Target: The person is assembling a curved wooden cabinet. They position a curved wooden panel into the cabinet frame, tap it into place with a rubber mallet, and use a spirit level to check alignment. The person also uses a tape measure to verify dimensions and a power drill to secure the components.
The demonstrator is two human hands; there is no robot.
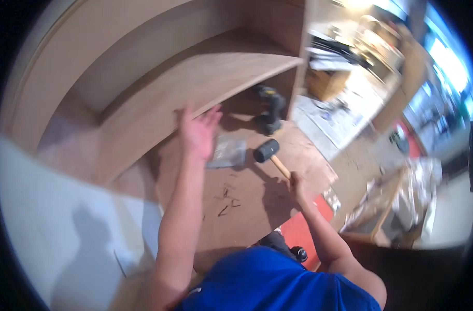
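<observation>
Mallet, black-headed with a pale wooden handle, is held just off the middle of the view, toward three o'clock, over a flat brown board. Its handle is wrapped by the closed fingers of the right hand; it cannot be told whether the board is touched by the head.

For good control, in judgement, the handle is best gripped firmly but loosely at the wrist, the striking face brought square to the surface, and the free hand kept out of the swing.

The long axis is run from about half past four, at the grip, to half past ten, at the head; the head itself is set across it, its ends faced toward eight and two o'clock.

From the head, a clear plastic bag is seen at nine o'clock, small dark pieces near seven, and a drill at twelve. Between nine and ten, the left hand is held empty, fingers spread, by the front edge of a wooden shelf; contact there cannot be told.
</observation>
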